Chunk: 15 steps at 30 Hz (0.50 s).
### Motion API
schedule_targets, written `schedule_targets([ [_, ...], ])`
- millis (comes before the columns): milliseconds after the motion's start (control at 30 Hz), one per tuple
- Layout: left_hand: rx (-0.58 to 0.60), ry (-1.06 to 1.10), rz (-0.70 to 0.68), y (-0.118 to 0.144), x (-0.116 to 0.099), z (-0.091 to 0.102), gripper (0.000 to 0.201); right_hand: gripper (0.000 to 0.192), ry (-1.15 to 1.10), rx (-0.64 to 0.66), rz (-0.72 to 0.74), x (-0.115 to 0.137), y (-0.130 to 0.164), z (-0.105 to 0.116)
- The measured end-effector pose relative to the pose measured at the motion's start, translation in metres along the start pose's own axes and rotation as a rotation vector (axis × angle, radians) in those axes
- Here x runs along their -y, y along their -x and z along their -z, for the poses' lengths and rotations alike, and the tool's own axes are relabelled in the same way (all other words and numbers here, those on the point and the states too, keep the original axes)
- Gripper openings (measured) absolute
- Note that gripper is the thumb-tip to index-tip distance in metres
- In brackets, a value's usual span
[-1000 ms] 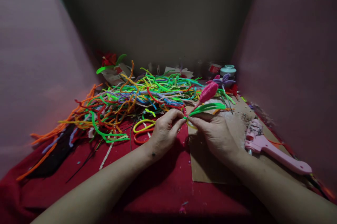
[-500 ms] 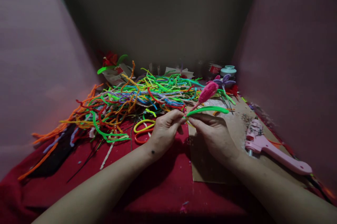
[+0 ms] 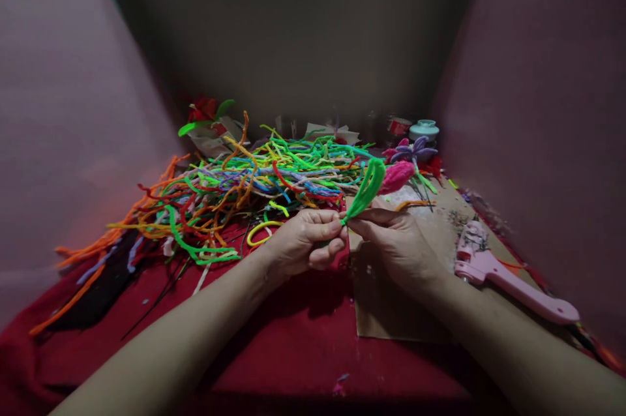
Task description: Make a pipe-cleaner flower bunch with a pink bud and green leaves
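My left hand [image 3: 303, 243] and my right hand [image 3: 396, 243] meet at the middle of the red table [image 3: 274, 351], pinching the stem of a pipe-cleaner flower. Its pink bud [image 3: 396, 176] points up and to the right. A looped green pipe-cleaner leaf [image 3: 366, 189] rises from the pinch point, standing almost upright in front of the bud. The stem itself is hidden between my fingers. A yellow loop [image 3: 261, 228] lies on the cloth just left of my left hand.
A big tangle of coloured pipe cleaners [image 3: 235, 188] covers the far left and middle. A cardboard sheet [image 3: 391, 312] lies under my right hand. A pink glue gun [image 3: 503, 276] rests at right. A purple flower [image 3: 415, 150], a teal jar [image 3: 423, 130] and a red flower [image 3: 204, 111] stand at the back.
The green leaf swung from lying flat to the right to standing nearly upright. My left hand rolled over, fingers curling around the stem. The pink bud dipped lower to the right.
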<state>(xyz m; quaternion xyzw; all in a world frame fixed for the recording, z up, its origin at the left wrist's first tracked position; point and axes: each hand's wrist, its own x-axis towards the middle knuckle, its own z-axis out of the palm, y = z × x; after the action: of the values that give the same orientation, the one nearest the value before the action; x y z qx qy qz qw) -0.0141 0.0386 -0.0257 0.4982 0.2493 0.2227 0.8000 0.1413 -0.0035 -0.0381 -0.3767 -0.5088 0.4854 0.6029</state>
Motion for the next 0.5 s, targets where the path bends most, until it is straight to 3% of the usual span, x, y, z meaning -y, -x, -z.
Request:
schedule_targets([
  [100,-0.077,-0.196,-0.084,0.000,-0.001,-0.006,0.021,0.010,-0.012,-0.020,0.038,-0.003,0.000,0.001],
  [300,-0.464,-0.819,-0.431,0.000,0.011,-0.012,0.016,0.010,0.112,-0.113,0.033,-0.006,0.002,0.002],
  [400,-0.505,-0.948,-0.525,0.001,0.015,-0.011,0.017,0.013,0.121,-0.092,0.044,-0.004,0.003,-0.001],
  [500,-0.509,-0.921,-0.504,0.002,0.015,-0.010,0.018,0.014,0.138,-0.062,0.068,0.000,0.003,-0.003],
])
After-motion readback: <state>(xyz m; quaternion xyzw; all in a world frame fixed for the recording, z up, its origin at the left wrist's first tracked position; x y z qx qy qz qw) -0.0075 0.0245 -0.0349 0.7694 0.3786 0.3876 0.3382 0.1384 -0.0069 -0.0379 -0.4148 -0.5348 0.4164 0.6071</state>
